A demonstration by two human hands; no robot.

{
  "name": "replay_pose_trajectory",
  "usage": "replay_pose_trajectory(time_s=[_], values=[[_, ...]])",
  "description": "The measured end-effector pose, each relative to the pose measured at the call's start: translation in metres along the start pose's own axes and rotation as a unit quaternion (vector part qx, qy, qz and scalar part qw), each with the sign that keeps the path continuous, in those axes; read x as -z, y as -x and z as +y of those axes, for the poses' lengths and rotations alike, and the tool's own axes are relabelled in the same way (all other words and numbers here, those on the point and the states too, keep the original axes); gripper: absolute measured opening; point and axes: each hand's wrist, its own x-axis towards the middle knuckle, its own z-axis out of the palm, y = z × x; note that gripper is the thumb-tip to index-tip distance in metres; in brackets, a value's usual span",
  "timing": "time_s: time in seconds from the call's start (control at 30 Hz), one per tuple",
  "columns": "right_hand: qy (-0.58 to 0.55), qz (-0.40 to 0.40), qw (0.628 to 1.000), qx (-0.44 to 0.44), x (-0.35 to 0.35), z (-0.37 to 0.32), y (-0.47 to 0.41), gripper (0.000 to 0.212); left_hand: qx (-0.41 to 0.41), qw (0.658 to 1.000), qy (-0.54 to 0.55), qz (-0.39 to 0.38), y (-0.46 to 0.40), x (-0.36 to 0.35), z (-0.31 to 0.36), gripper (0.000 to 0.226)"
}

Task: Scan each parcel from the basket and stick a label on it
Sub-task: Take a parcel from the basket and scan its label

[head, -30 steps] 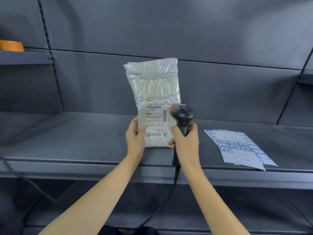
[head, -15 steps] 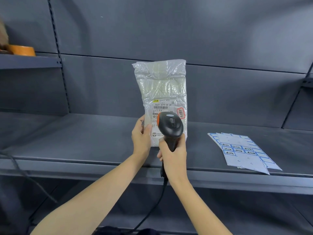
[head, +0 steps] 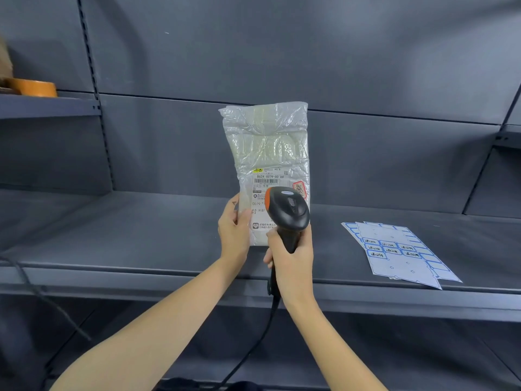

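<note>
Gray shelf (head: 141, 238) behind, the left hand (head: 234, 232) pinches the tall parcel (head: 267, 153) upright by its bottom left edge. Just right, the right hand (head: 293, 263) grips the scanner (head: 287, 210), pointing up at the shipping label (head: 265, 198).

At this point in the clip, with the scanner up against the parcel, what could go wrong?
1. The scanner, gripped by the right hand, covers part of the shipping label and sits close; the barcode may not read.
2. The left hand holds only the lower left edge of the soft parcel, which could flop or slip.
3. The label sheets lie near the shelf's front edge; a brushing arm might knock them off.
</note>
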Motion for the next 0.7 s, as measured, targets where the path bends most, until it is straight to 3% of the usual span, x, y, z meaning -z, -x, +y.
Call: replay_pose_trajectory(time_s=[0.2, 0.33, 0.47, 0.57, 0.7], values=[[-0.001, 0.024, 1.0, -0.007, 0.01, -0.007, -0.016, 0.014, 0.001, 1.0, 0.005, -0.008, -0.002, 0.003, 0.003, 0.036], [0.052, 0.063, 0.994, -0.07, 0.035, -0.017, -0.059, 0.019, 0.042, 0.999, -0.008, -0.018, -0.011, 0.012, 0.003, 0.036], [0.194, 0.056, 0.972, -0.12, 0.064, -0.015, -0.105, 0.039, 0.11, 0.992, -0.051, -0.027, -0.018, 0.018, 0.009, 0.032], [0.334, 0.041, 0.934, -0.122, 0.076, 0.002, -0.126, 0.051, 0.154, 0.981, -0.109, -0.036, -0.024, 0.019, 0.009, 0.026], [0.438, 0.033, 0.891, -0.119, 0.081, 0.033, -0.138, 0.049, 0.168, 0.952, -0.245, -0.068, -0.029, 0.024, 0.002, 0.021]])
